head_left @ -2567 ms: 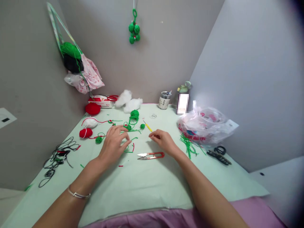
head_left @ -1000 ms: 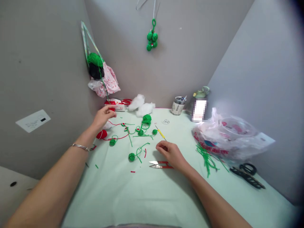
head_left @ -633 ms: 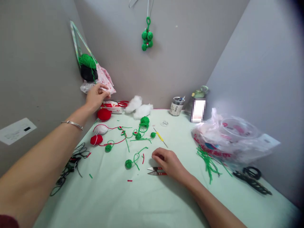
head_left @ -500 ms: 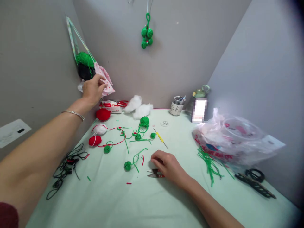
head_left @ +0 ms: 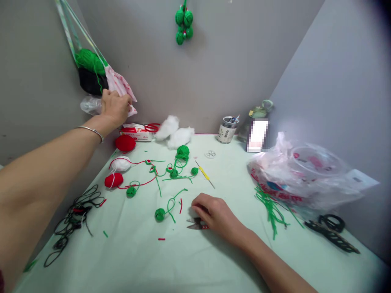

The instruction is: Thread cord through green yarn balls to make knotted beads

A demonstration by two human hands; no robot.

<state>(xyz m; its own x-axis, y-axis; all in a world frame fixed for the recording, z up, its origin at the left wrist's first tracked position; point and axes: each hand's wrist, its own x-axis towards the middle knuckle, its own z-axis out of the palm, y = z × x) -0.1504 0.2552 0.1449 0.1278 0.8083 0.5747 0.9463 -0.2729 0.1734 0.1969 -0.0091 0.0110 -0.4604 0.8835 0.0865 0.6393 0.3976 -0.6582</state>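
My left hand (head_left: 115,108) is raised at the hanging bag, its fingers closed against the pink patterned cloth (head_left: 120,84). What it grips is hidden. Green yarn (head_left: 90,61) and a black bundle (head_left: 91,81) sit in the bag just above. My right hand (head_left: 215,209) rests on the table with curled fingers, and what may be in them does not show. Thread snips (head_left: 195,224) stick out from under it, blades to the left. Left of the fingers are a short red yarn piece (head_left: 181,206) and a small green ball (head_left: 159,215) with a looped tail.
Red yarn (head_left: 125,143), a tissue-like box (head_left: 137,133) and white stuffing (head_left: 180,137) line the back left. A yellow-handled crochet hook (head_left: 204,173) lies mid-table. A pen tin (head_left: 226,132) and plastic bag (head_left: 305,175) stand right. Black cord (head_left: 76,211) lies left.
My left hand has closed its fingers and shifted in against the pink cloth. The whole view has tilted slightly. My right hand stays in place on the table.
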